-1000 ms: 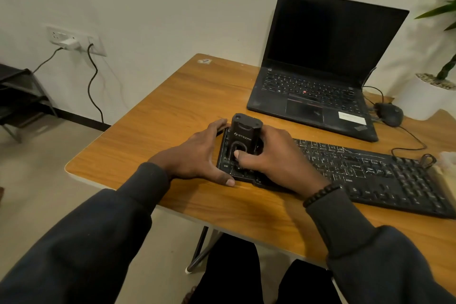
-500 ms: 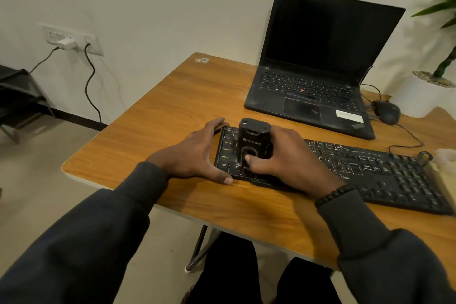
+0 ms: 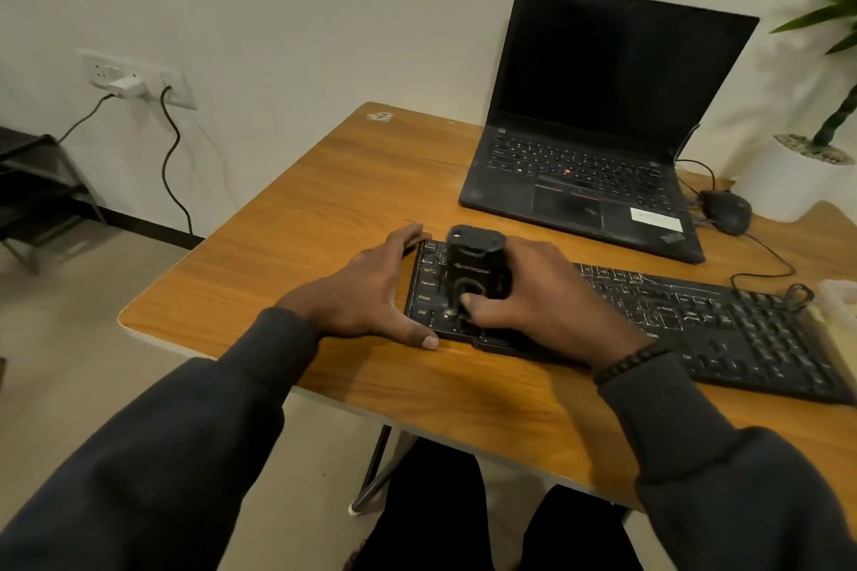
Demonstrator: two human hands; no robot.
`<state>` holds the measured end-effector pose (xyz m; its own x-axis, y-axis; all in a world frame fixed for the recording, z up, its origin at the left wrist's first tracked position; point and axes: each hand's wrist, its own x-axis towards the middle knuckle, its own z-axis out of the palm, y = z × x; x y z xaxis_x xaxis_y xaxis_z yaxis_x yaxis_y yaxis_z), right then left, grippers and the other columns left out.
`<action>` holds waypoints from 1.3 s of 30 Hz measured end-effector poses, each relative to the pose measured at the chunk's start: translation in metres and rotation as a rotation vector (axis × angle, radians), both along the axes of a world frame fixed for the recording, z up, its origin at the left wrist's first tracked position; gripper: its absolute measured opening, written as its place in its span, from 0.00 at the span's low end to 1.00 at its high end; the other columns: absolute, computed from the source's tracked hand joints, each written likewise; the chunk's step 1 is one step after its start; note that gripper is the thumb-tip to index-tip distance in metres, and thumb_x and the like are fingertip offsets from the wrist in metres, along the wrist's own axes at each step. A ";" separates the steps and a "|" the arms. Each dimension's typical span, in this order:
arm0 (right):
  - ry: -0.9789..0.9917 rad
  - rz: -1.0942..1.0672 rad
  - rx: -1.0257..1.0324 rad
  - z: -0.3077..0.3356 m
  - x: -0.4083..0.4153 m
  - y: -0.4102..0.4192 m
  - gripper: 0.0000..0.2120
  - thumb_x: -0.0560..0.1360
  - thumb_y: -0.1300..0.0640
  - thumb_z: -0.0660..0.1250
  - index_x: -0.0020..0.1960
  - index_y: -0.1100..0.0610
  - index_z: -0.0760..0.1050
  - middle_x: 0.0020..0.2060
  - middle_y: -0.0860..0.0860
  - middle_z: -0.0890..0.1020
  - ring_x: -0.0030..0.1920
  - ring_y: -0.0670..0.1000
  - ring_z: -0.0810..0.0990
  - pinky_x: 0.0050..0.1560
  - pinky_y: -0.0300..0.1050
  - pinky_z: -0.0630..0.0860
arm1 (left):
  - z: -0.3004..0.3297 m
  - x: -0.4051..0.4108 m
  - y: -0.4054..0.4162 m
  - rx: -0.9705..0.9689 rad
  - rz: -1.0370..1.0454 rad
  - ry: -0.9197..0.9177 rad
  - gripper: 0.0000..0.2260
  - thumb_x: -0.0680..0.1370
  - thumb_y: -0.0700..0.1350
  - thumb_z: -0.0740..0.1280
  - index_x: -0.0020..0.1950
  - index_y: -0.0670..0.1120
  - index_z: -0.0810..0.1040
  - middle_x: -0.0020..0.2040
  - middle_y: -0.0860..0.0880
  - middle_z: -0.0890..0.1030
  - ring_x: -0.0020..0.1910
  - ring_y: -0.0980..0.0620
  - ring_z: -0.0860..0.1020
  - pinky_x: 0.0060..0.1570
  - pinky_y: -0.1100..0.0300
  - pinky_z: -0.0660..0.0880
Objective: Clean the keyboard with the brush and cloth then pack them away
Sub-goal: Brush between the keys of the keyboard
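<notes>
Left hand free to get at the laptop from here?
Probably yes. The left hand only braces the keyboard end, holding nothing, and bare desk lies between it and the laptop.

Black keyboard (image 3: 723,325) flat on wooden desk, black block-shaped brush (image 3: 475,267) upright on its left keys

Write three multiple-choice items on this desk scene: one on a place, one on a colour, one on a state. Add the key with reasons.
1. Where is the brush?
A. on the keyboard's left end
B. on the laptop
C. on the floor

2. What colour is the keyboard?
A. white
B. black
C. red

3. The laptop is
A. shut
B. open, screen dark
C. open, screen lit

Key: A, the right hand holds it upright over the Shift and Ctrl keys while the left hand steadies that end; B, keys and frame are black; B, the lid stands up and the screen shows nothing.
</notes>
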<state>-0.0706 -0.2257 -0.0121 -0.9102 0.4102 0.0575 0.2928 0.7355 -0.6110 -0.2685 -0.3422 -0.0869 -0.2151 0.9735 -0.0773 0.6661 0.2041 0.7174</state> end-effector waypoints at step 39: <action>0.129 -0.116 -0.165 0.009 0.009 0.008 0.15 0.71 0.53 0.74 0.48 0.40 0.69 0.43 0.39 0.79 0.42 0.35 0.79 0.36 0.30 0.75 | 0.012 0.001 -0.001 -0.087 -0.023 -0.073 0.64 0.57 0.65 0.81 0.79 0.62 0.39 0.80 0.57 0.52 0.78 0.48 0.55 0.75 0.42 0.59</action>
